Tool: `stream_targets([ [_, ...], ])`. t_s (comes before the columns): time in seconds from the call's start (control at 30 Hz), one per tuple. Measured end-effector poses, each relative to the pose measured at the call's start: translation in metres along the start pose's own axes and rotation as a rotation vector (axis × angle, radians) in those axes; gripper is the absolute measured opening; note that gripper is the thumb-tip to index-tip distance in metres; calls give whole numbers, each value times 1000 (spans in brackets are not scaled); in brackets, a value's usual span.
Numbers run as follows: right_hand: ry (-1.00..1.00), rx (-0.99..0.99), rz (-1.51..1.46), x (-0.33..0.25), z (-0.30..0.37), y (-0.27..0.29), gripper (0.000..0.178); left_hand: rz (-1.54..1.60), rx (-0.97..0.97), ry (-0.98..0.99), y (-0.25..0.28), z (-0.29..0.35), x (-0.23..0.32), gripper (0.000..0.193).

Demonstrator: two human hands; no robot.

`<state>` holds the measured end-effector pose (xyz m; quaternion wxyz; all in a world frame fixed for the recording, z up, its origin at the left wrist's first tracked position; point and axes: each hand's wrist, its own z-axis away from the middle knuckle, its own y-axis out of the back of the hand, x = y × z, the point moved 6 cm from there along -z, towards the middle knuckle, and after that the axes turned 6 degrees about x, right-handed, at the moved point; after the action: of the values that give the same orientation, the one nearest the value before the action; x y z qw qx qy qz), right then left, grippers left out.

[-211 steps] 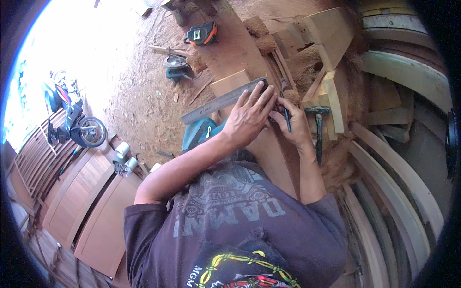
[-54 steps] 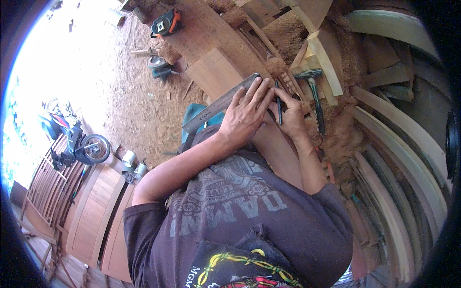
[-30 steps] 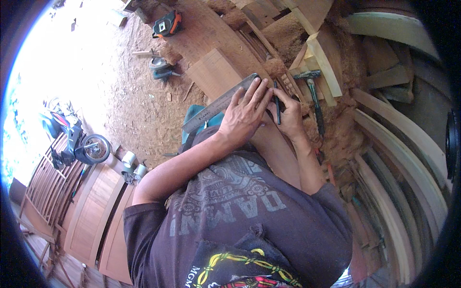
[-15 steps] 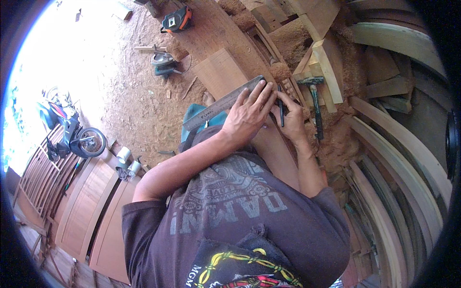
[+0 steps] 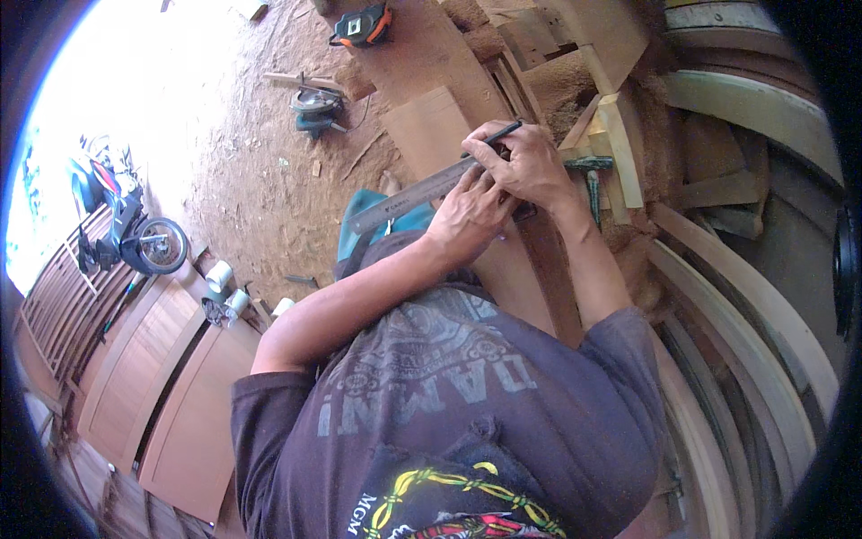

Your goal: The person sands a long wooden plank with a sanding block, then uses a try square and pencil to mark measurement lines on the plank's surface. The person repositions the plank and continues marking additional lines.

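A flat metal ruler (image 5: 404, 199) lies slantwise across the near end of a light brown wooden board (image 5: 422, 126). My left hand (image 5: 471, 216) presses it down with the fingers over its right part, which they partly hide. Pinched in my right hand (image 5: 534, 171) is a thin black pencil or pen (image 5: 503, 132), held at a slant just above the left fingertips. Both hands are close together, and the right one covers the ruler's far end. Whether the tip touches the wood cannot be seen.
A circular saw (image 5: 316, 110) rests on the dusty ground to the left. An orange and black tape measure (image 5: 361, 27) is on the plank ahead. A hammer (image 5: 593, 180) lies right of my hands. Curved timbers (image 5: 745, 296) line the right; wooden panels (image 5: 193, 413) and a motorcycle (image 5: 135, 225) are at left.
My right hand has risen and moved left over the left fingers, with the pencil or pen tilted from upright to slanting. My left hand and the ruler have shifted slightly nearer.
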<state>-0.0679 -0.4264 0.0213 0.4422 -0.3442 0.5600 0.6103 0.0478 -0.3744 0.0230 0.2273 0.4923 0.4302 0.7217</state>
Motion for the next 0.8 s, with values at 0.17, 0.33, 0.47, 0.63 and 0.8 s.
stream_targets([
  [0.17, 23, 5, 68, 3, -5, 9, 21, -12, 53, 3, 2, -1, 1, 52],
  [0.33, 311, 47, 393, -16, -4, 19, 17, 41, 59, 10, 2, -2, 1, 51],
  [0.47, 219, 133, 218, -19, 0, 15, 14, -1, 54, -3, -3, -1, 0, 49],
  [0.63, 47, -20, 17, -7, -2, -2, 18, 27, 56, -5, -2, 0, 0, 50],
  [0.8, 177, 138, 292, -7, 3, 32, 18, -5, -7, 11, 4, -3, 2, 61],
])
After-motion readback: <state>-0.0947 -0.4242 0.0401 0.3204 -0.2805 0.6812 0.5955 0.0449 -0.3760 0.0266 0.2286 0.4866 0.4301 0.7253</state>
